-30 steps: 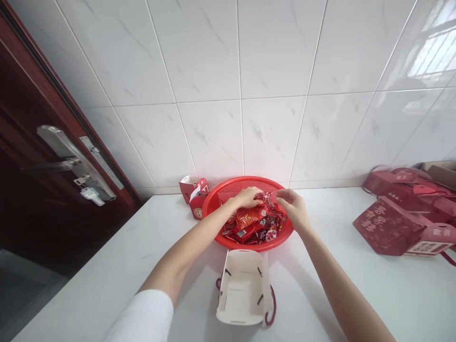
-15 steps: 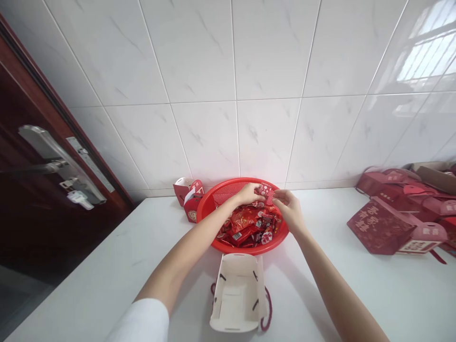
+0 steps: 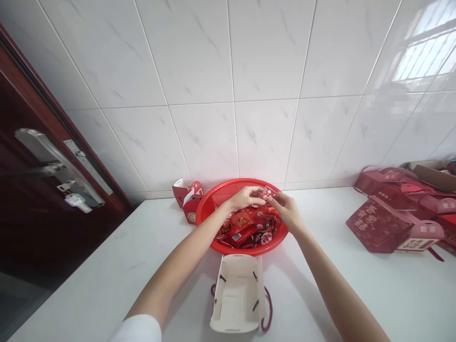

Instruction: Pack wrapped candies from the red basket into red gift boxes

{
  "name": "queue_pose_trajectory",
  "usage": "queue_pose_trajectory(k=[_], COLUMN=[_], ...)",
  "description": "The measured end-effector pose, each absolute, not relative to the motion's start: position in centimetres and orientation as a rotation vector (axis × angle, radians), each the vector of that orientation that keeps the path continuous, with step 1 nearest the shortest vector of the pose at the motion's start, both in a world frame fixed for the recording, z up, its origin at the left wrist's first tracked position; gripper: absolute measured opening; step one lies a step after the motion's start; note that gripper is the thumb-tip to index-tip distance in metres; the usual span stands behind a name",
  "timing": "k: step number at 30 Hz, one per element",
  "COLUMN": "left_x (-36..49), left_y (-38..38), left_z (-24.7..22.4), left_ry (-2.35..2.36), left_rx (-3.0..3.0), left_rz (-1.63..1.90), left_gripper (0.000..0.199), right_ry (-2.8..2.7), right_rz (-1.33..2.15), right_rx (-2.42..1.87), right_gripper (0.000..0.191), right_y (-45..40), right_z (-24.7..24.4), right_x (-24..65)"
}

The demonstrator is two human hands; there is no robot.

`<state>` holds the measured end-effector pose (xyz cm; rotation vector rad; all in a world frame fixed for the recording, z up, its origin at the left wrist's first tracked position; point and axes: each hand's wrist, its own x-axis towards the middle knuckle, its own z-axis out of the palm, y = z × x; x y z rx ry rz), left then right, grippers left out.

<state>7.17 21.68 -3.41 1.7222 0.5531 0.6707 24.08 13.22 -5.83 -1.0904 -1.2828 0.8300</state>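
Observation:
Over the red plastic basket (image 3: 202, 209), my left hand (image 3: 246, 198) pinches a small red candy packet (image 3: 268, 193) with pale dots. My right hand (image 3: 287, 210) has its fingertips closed on the packet's right side, so both hands hold it. Below them, red wrapped candies (image 3: 245, 223) fill the basket. Just in front of the basket stands an opened paper box (image 3: 238, 299), its white inside facing up and a dark red cord (image 3: 269, 308) at its side.
Two small red boxes (image 3: 191, 209) stand left of the basket by the tiled wall (image 3: 199, 137). At the right lie several dark red gift boxes (image 3: 381, 225) in a pile. A brown door (image 3: 28, 204) with a handle and keys is at the left.
My right hand has moved left and now meets the packet. The two hands have come closer together, and the packet sits slightly lower. The view has shifted a little.

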Motion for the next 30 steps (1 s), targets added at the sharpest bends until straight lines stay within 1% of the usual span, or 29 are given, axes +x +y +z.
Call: queue_pose_trajectory(k=[3,9,14,18,22,26,30], left_x=[6.9,6.6,6.6,6.7,6.7,6.7,6.9], left_y=[21.7,21.5,21.5,21.6,21.6,21.2,20.7], left_z=[-3.3,-3.0,-3.0,-3.2,-3.2,-3.0,-3.0], left_ry=[0.563,0.547,0.550,0.561,0.569,0.578,0.589], left_rx=[1.721,1.740,1.746,1.769,1.833,1.944,2.083], left_rz=[0.707,0.702,0.708,0.716,0.732,0.822,0.970], left_gripper=[0.037,0.040,0.042,0.047,0.048,0.039,0.023], right_ry=[-1.273,-1.256,-1.241,-1.213,-1.191,-1.183,-1.174], right_rz=[0.851,0.929,0.984,0.967,0.947,0.956,0.961], right_rx=[-1.066,-1.020,-0.983,-0.972,-0.969,-0.965,-0.983], right_gripper=[0.040,0.042,0.039,0.034,0.034,0.035,0.041], right_y=[13.4,13.4,13.1,13.1,13.2,13.0,12.6], right_z=[-6.1,-6.0,-5.8,-5.8,-5.8,-5.5,-5.1], right_x=[24.2,24.1,24.1,24.2,24.3,24.2,24.2])
